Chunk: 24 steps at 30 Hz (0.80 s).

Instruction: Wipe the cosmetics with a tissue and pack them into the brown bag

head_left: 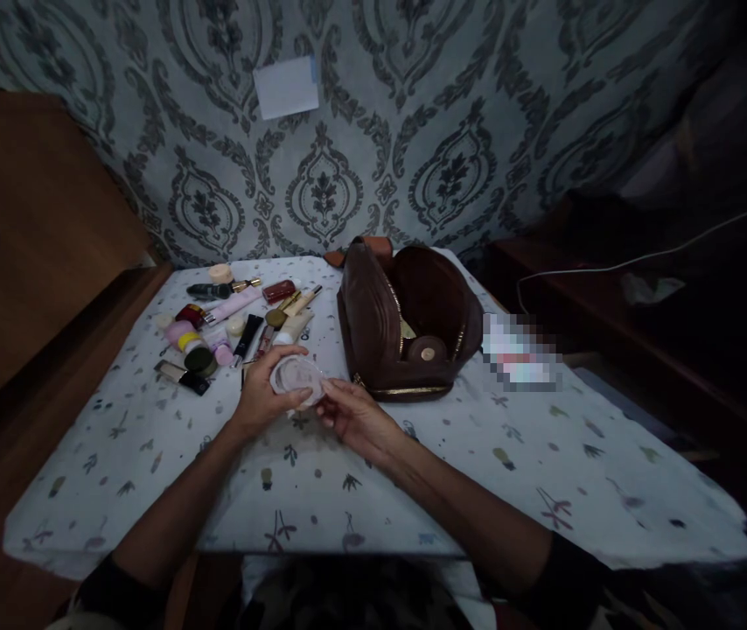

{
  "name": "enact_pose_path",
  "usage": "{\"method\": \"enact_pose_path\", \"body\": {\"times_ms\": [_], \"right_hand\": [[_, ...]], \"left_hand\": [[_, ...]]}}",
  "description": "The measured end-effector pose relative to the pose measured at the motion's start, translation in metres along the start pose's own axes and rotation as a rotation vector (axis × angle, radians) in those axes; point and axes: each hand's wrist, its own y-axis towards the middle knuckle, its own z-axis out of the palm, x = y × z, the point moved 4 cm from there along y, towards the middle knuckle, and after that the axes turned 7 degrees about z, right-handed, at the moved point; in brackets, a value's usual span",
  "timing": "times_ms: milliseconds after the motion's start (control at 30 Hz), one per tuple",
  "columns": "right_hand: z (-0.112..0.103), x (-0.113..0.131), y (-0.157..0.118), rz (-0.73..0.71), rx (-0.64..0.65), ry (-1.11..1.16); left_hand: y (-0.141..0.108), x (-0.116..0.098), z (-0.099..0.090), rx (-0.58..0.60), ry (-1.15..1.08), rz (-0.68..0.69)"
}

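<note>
A: What fills the centre?
B: A patterned cloth (439, 490), pale, and right of centre a brown bag (373, 328), smooth, gold-zipped, gaping open.
A: And left of centre?
B: Crowded tubes and jars (235, 302), some glossy, behind the left hand (261, 394).
A: The hands?
B: The left is curled round a clear round case (296, 378), mid-frame; the right hand (355, 416) pinches its edge, just before the bag.

And that's one brown bag (373, 324), one clear case (298, 378), one white card (287, 87), one pale cable (642, 255), over a dozen cosmetics (235, 304) towards the worktop's (373, 516) far left!
</note>
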Motion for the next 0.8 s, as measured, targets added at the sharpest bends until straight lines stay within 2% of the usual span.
{"method": "enact_pose_path", "body": {"times_ms": [167,367,433,633,700,800], "right_hand": [[0.003,-0.001,-0.001,0.034,0.061,0.030],[0.001,-0.007,0.000,0.075,0.036,0.051],[0.000,-0.009,0.002,0.078,0.021,0.056],[-0.001,-0.011,0.003,0.027,0.004,0.085],[0.001,-0.010,0.002,0.025,0.034,0.074],[0.003,-0.009,0.001,0.027,0.049,0.061]], "left_hand": [[0.002,0.003,-0.003,-0.093,-0.016,-0.026],[-0.001,-0.005,-0.003,-0.142,0.163,0.076],[-0.003,-0.005,0.000,-0.106,0.239,0.134],[-0.006,0.000,0.018,0.156,0.450,0.312],[-0.007,0.001,0.022,0.171,0.492,0.326],[-0.006,0.001,0.020,0.133,0.498,0.321]]}}
